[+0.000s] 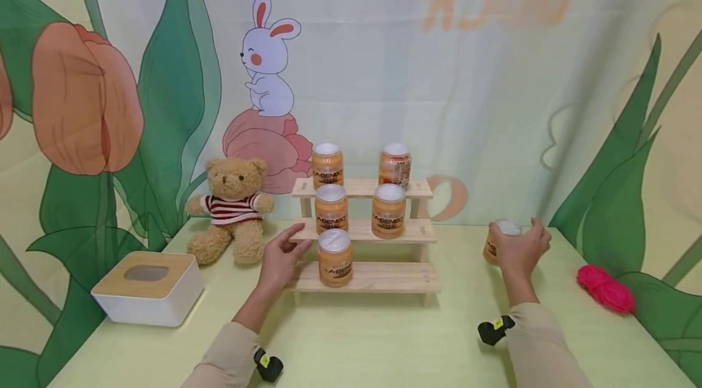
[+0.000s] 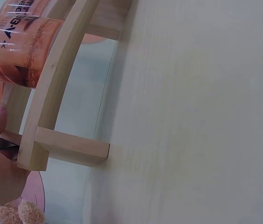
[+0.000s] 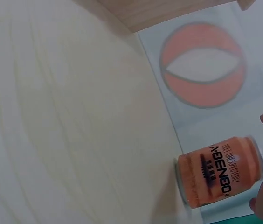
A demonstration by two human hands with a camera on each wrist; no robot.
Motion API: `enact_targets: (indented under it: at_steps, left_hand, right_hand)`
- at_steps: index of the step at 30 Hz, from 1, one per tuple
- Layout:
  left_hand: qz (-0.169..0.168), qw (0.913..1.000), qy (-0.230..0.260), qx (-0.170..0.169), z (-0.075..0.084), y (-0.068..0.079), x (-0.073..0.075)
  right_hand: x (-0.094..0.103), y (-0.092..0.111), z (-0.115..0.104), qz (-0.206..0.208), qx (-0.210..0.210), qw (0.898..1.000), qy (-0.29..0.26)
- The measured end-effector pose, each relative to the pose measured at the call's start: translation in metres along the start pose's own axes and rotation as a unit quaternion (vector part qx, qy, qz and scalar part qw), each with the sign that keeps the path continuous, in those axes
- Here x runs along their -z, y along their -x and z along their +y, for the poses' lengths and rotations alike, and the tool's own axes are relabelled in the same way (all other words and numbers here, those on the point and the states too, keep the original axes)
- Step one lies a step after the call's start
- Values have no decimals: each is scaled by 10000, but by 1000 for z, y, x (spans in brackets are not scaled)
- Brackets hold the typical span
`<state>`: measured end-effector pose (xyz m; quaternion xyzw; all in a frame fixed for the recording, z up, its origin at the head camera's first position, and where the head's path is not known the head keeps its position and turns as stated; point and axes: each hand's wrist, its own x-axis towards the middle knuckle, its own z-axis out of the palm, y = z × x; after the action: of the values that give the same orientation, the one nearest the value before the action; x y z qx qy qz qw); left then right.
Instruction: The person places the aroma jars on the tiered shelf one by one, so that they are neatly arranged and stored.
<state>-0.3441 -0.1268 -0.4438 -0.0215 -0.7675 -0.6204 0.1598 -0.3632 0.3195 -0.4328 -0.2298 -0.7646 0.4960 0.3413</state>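
A three-tier wooden display stand [image 1: 384, 275] holds several orange cans labelled A-BENBO, among them a can [image 1: 336, 263] at the left of the bottom tier. My left hand [image 1: 280, 260] grips the stand's left end at the middle tier, with the thumb in front; some of its fingers are hidden behind the wood in the left wrist view. Off to the right, another orange can [image 3: 220, 172] stands upright on the table. Around its top, my right hand [image 1: 518, 251] has thumb and fingers spread, a gap showing between the can and the fingers.
A teddy bear [image 1: 233, 211] in a striped shirt sits left of the stand. Nearer on that side is a white tissue box [image 1: 159, 306] with a wooden lid. Pink yarn [image 1: 606, 289] lies near the table's right edge. A printed curtain [image 1: 362, 71] hangs behind.
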Motion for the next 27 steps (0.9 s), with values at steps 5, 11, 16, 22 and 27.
enact_targets:
  at_steps: [5, 11, 16, 22, 27]
  left_hand:
    - [-32, 10000, 4, -24, -1, 1, -1]
    - [-48, 10000, 12, -7, -3, 2, -1]
    - [-70, 10000, -9, 12, -5, 2, 1]
    - [-51, 10000, -38, 6, -5, 2, 2]
    - [-36, 10000, -1, 1, -2, 0, 1]
  right_hand:
    - [-2, -5, 10, -100, -334, 9991, -247]
    - [-4, -9, 25, -173, -408, 9985, -326]
    - [-7, -11, 34, -275, -201, 9993, -132]
    - [-12, -13, 42, -286, -102, 9995, 42]
    - [-13, -15, 41, -329, -164, 9993, -37]
